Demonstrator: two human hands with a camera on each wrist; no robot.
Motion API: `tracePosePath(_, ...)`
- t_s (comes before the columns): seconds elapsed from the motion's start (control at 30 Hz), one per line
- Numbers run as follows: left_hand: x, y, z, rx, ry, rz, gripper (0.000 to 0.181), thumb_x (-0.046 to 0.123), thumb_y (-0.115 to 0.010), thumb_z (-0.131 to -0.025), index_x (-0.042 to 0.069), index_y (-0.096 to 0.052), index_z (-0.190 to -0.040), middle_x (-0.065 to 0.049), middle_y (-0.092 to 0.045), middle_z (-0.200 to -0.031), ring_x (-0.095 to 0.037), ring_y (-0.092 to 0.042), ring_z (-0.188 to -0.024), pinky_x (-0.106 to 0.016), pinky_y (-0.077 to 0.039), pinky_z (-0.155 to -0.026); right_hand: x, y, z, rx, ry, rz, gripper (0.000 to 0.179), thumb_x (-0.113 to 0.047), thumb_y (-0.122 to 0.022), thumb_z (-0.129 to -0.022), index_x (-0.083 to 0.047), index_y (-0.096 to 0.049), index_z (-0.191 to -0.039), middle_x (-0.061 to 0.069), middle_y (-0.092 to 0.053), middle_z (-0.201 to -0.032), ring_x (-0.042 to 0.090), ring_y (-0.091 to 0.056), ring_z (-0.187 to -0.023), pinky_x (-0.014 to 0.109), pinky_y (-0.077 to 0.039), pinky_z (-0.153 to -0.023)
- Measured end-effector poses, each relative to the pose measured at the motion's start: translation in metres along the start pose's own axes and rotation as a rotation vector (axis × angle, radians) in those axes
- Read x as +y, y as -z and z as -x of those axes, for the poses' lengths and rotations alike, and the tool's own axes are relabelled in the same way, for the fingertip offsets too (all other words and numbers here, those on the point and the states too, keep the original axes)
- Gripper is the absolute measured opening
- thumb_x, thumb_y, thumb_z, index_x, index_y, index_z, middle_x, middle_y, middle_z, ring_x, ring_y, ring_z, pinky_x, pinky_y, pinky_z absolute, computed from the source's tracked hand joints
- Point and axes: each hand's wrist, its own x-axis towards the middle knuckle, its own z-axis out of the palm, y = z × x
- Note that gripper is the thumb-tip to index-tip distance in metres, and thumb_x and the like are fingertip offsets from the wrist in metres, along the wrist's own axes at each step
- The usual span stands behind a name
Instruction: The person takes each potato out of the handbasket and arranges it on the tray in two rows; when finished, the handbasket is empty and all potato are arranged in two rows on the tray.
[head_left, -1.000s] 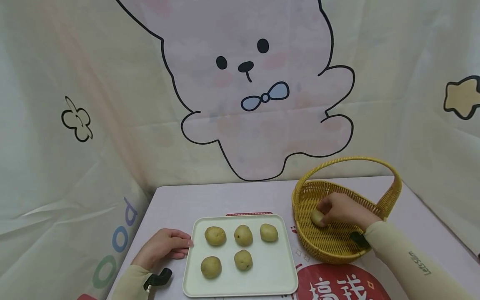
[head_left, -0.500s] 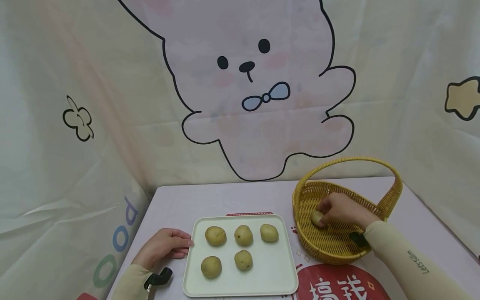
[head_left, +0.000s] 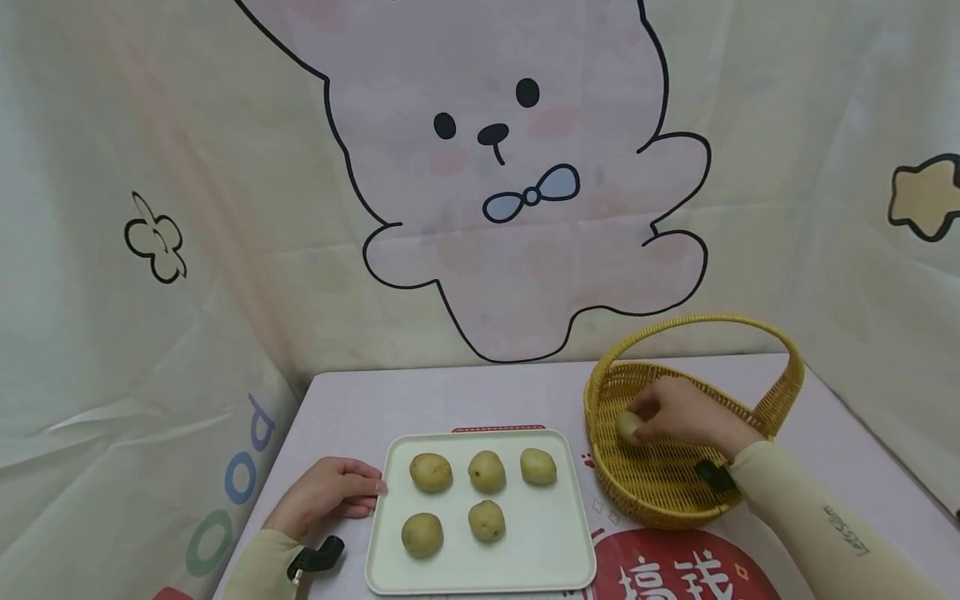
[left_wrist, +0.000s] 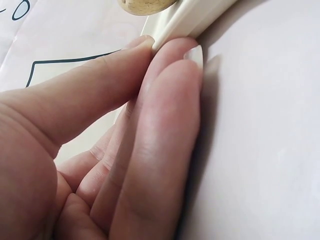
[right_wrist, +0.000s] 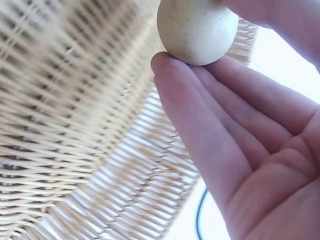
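Inside the yellow wicker basket (head_left: 660,492), on the right of the table, my right hand (head_left: 684,412) pinches a potato (head_left: 627,427) between thumb and fingers. The right wrist view shows this potato (right_wrist: 197,32) against the fingertips, with woven basket wall (right_wrist: 60,135) beside it. On the other side, my left hand (head_left: 324,495) grips the left rim of a white rectangular tray (head_left: 536,542). Close up in the left wrist view, thumb and fingers pinch the tray edge (left_wrist: 192,22). Several potatoes (head_left: 487,471) lie apart in two rows on the tray.
The basket's tall arched handle (head_left: 697,318) rises over the right hand's area. A red printed patch (head_left: 678,567) marks the tablecloth in front of the basket. A cloth curtain (head_left: 510,275) with a cartoon animal hangs behind the table (head_left: 390,400).
My right hand has risen slightly and shifted a little left with the potato, still within the basket. The left hand and tray have stayed put.
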Motion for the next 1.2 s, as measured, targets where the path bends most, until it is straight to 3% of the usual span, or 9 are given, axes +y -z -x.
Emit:
tracePosePath(0.4, 0.001, 0.000, 0.001, -0.003, -0.008, -0.020, 0.040, 0.022, -0.086, -0.093, -0.005, -0.073, -0.119, -0.006, -0.081, -0.092, -0.013, -0.078, -0.077, -0.030, -0.067, -0.074, -0.038, 0.009, 0.033, 0.021, 0.031, 0.006, 0.050, -0.029, -0.095, -0.082, -0.004, -0.079, -0.123, -0.001, -0.078, -0.103, 0.015, -0.070, -0.092, 0.041, -0.064, -0.083)
tracePosePath(0.6, 0.000, 0.001, 0.001, 0.002, -0.010, -0.030, 0.042, 0.024, -0.087, -0.092, -0.005, -0.073, -0.118, -0.007, -0.081, -0.091, -0.013, -0.078, -0.078, -0.030, -0.067, -0.074, -0.056, 0.005, 0.054, 0.031, 0.054, -0.022, 0.046, -0.027, -0.096, -0.082, -0.010, -0.081, -0.121, -0.003, -0.079, -0.104, 0.012, -0.072, -0.092, 0.036, -0.065, -0.081)
tracePosePath(0.83, 0.001, 0.002, 0.002, 0.003, -0.013, -0.028, 0.042, 0.024, -0.087, -0.093, -0.005, -0.073, -0.119, -0.006, -0.081, -0.092, -0.013, -0.078, -0.080, -0.030, -0.067, -0.074, -0.076, -0.014, 0.066, 0.025, 0.101, -0.067, 0.042, -0.029, -0.096, -0.081, -0.015, -0.082, -0.118, -0.007, -0.079, -0.103, 0.008, -0.070, -0.091, 0.027, -0.062, -0.078)
tracePosePath(1.07, 0.001, 0.002, 0.004, 0.004, -0.014, -0.027, 0.044, 0.025, -0.087, -0.092, -0.005, -0.073, -0.120, -0.006, -0.081, -0.093, -0.013, -0.078, -0.082, -0.030, -0.067, -0.075, -0.088, -0.047, 0.064, -0.007, 0.195, -0.146, 0.042, -0.027, -0.096, -0.081, -0.013, -0.082, -0.117, -0.008, -0.079, -0.103, 0.002, -0.071, -0.090, 0.027, -0.063, -0.078)
tracePosePath(1.2, 0.001, 0.002, 0.002, -0.008, -0.015, -0.024, 0.042, 0.025, -0.087, -0.093, -0.005, -0.073, -0.120, -0.006, -0.081, -0.092, -0.013, -0.078, -0.080, -0.030, -0.067, -0.075, -0.094, -0.068, 0.061, -0.034, 0.183, -0.197, 0.043, -0.025, -0.096, -0.080, -0.011, -0.081, -0.118, -0.006, -0.079, -0.106, 0.005, -0.072, -0.094, 0.028, -0.063, -0.080)
